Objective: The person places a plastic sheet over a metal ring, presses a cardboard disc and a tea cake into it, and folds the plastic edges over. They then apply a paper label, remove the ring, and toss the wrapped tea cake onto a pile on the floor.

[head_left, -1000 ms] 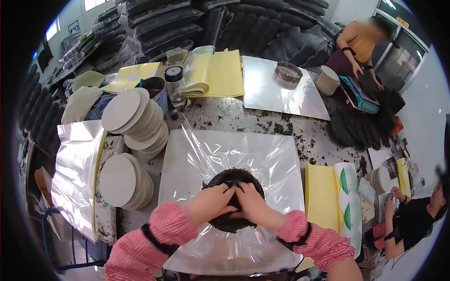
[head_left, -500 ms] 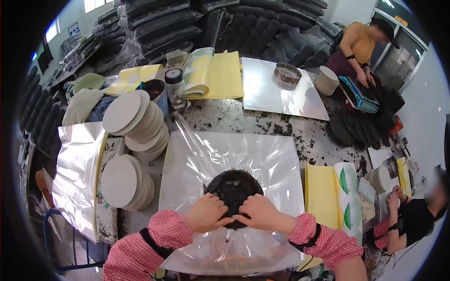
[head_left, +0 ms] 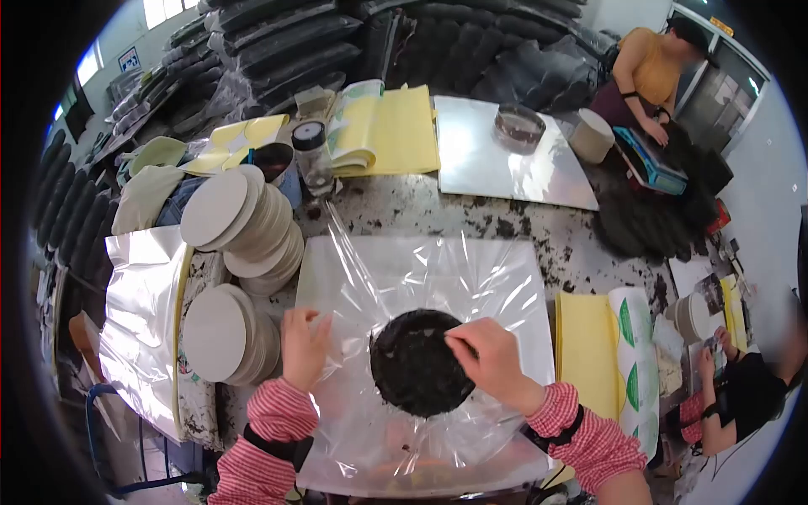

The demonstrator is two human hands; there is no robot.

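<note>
Nearest, the sleeved arms reach in over a clear film (head_left: 358, 278) laid on a pale square sheet (head_left: 320, 252). The dark round mass (head_left: 421, 370) sits on the film, between the hands. The right hand (head_left: 497, 362) is over its right edge, thumb and forefinger drawn narrow; whether a scrap is pinched there, I cannot tell. The left hand (head_left: 305, 349) is raised beside the mass, well apart from it, fingers part curled near the film; I cannot tell if it grips any. The step in hand looks like fine handling at the rim, and another touch there calls for light fingertips and a film that is not dragged

To the left, stacked pale discs (head_left: 215, 332) stand close to the left hand and crowd that side; to the right lie yellow sheets (head_left: 583, 345). Beyond, across the crumb-strewn worktop (head_left: 387, 202), are a lidded jar (head_left: 313, 160) and a shiny plate (head_left: 471, 168) bearing a clear round dish (head_left: 519, 129). Farther off, a co-worker (head_left: 656, 63) leans over a blue box (head_left: 661, 172), and dark filled bags (head_left: 290, 55) are piled behind
</note>
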